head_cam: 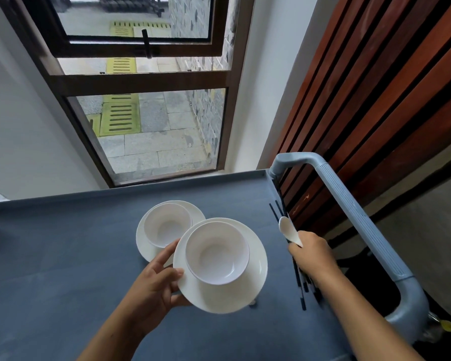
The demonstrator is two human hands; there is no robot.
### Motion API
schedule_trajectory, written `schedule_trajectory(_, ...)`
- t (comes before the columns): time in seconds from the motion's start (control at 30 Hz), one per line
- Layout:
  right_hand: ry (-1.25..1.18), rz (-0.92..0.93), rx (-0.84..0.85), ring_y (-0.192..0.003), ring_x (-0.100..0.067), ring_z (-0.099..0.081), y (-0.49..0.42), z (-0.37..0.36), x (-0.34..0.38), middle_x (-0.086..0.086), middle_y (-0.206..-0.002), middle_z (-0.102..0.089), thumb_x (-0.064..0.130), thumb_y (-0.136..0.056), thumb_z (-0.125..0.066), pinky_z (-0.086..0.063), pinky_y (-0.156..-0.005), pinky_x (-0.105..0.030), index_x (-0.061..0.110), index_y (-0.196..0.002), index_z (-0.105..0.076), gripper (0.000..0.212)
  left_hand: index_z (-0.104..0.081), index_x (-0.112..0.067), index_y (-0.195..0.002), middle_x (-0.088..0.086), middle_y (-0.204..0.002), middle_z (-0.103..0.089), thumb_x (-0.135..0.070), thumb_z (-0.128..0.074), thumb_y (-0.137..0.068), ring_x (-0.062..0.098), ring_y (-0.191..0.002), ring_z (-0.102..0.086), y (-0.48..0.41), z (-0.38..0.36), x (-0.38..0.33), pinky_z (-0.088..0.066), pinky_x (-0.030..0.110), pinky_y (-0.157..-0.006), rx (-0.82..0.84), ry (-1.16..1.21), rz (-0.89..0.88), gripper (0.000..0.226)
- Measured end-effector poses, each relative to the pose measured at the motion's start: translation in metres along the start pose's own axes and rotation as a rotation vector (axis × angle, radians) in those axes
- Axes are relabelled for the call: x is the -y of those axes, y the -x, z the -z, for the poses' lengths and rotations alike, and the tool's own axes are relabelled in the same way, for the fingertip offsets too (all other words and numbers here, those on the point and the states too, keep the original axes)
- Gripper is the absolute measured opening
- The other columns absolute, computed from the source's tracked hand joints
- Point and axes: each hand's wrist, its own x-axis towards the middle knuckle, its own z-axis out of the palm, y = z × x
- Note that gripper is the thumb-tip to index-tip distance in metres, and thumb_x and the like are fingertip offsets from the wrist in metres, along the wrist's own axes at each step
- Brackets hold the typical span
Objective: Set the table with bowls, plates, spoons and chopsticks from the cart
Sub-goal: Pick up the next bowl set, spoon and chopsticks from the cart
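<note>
My left hand (155, 287) grips the left rim of a white plate (245, 290) that carries a white bowl (216, 252), held a little above the grey cart top (63, 256). Behind it a second white plate (143, 246) with a bowl (167, 225) in it rests on the cart. My right hand (311, 252) holds a white spoon (289, 230) together with dark chopsticks (301, 290), whose ends stick out above and below the fist near the cart's right edge.
The cart's grey handle (349, 209) arches along the right side. A window (146, 105) and white wall stand beyond the cart's far edge. A wall of red-brown wooden slats (375, 87) runs on the right.
</note>
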Motion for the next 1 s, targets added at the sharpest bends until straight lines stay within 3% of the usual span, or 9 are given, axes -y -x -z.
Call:
schedule_trajectory(0.1, -0.521, -0.028, 0.129, -0.060, -0.027, -0.062, 0.017, 0.003, 0.022, -0.011, -0.072, -0.063, 0.013, -0.089, -0.055, -0.051, -0.054, -0.036, 0.002, -0.083, -0.061, 0.014, -0.063, -0.036, -0.130, 0.014, -0.113, -0.071, 0.009, -0.045, -0.088, 0.030, -0.079, -0.071, 0.007, 0.007, -0.003, -0.061, 0.048, -0.062, -0.018, 0.006, -0.015, 0.064)
schedule_trajectory(0.2, -0.984, -0.090, 0.268, -0.064, -0.030, -0.071, 0.038, -0.001, 0.051, -0.017, -0.081, -0.069, 0.008, -0.097, -0.051, -0.059, -0.057, -0.038, -0.002, -0.097, -0.057, 0.012, -0.067, -0.034, -0.126, 0.011, -0.113, -0.071, 0.011, -0.042, -0.090, 0.030, -0.077, -0.071, 0.020, 0.018, -0.007, -0.062, 0.048, -0.061, -0.037, 0.027, -0.041, 0.063)
schedule_trajectory(0.33, -1.190, -0.052, 0.443, -0.053, -0.023, -0.055, 0.059, -0.010, 0.086, -0.011, -0.066, -0.060, 0.016, -0.102, -0.050, -0.055, -0.057, -0.038, 0.005, -0.096, -0.056, 0.013, -0.065, -0.034, -0.127, 0.017, -0.109, -0.070, 0.007, -0.052, -0.080, 0.031, -0.071, -0.067, 0.049, 0.034, -0.016, -0.061, 0.048, -0.060, -0.077, 0.048, -0.075, 0.063)
schedule_trajectory(0.53, -1.141, 0.048, 0.558, -0.047, -0.012, -0.037, 0.074, -0.028, 0.137, -0.002, -0.061, -0.048, 0.019, -0.099, -0.056, -0.034, -0.041, -0.025, 0.007, -0.094, -0.054, 0.013, -0.065, -0.037, -0.128, 0.017, -0.099, -0.066, 0.005, -0.063, -0.070, 0.029, -0.069, -0.063, 0.110, 0.053, -0.023, -0.061, 0.049, -0.065, -0.221, 0.028, -0.214, 0.071)
schedule_trajectory(0.6, -1.075, 0.143, 0.639, -0.045, -0.011, -0.032, 0.078, -0.034, 0.153, 0.000, -0.058, -0.040, 0.021, -0.097, -0.059, -0.029, -0.039, -0.024, 0.010, -0.087, -0.051, 0.017, -0.065, -0.038, -0.128, 0.016, -0.091, -0.066, 0.003, -0.061, -0.074, 0.026, -0.066, -0.063, 0.132, 0.055, -0.014, -0.061, 0.047, -0.063, -0.298, 0.042, -0.276, 0.068)
schedule_trajectory(0.7, -0.991, 0.227, 0.793, -0.043, -0.010, -0.028, 0.092, -0.046, 0.178, 0.002, -0.057, -0.035, 0.026, -0.096, -0.063, -0.025, -0.038, -0.022, 0.005, -0.097, -0.057, 0.022, -0.065, -0.036, -0.128, 0.013, -0.075, -0.060, 0.009, -0.046, -0.087, 0.022, -0.062, -0.061, 0.169, 0.052, 0.015, -0.060, 0.043, -0.058, -0.463, 0.138, -0.366, 0.064)
schedule_trajectory(0.77, -0.929, 0.285, 0.882, -0.042, -0.009, -0.027, 0.105, -0.055, 0.191, 0.003, -0.055, -0.033, 0.028, -0.094, -0.065, -0.024, -0.038, -0.022, 0.006, -0.096, -0.060, 0.023, -0.065, -0.036, -0.128, 0.014, -0.082, -0.065, 0.009, -0.045, -0.087, 0.024, -0.066, -0.063, 0.195, 0.046, 0.035, -0.060, 0.044, -0.057, -0.563, 0.200, -0.424, 0.064)
schedule_trajectory(0.9, -0.774, 0.449, 1.106, -0.045, -0.010, -0.027, 0.147, -0.074, 0.216, 0.001, -0.055, -0.033, 0.021, -0.091, -0.069, -0.023, -0.038, -0.021, 0.018, -0.077, -0.066, 0.015, -0.064, -0.035, -0.130, 0.015, -0.118, -0.070, 0.002, -0.053, -0.079, 0.036, -0.087, -0.070, 0.253, 0.029, 0.079, -0.059, 0.050, -0.063, -0.757, 0.319, -0.548, 0.064)
schedule_trajectory(1.0, -0.646, 0.524, 1.260, -0.044, -0.011, -0.027, 0.193, -0.095, 0.233, 0.000, -0.053, -0.034, 0.015, -0.093, -0.067, -0.025, -0.036, -0.021, 0.011, -0.083, -0.060, 0.013, -0.067, -0.036, -0.126, 0.014, -0.114, -0.070, 0.000, -0.056, -0.075, 0.039, -0.087, -0.067, 0.299, 0.017, 0.113, -0.059, 0.054, -0.064, -0.912, 0.402, -0.626, 0.063)
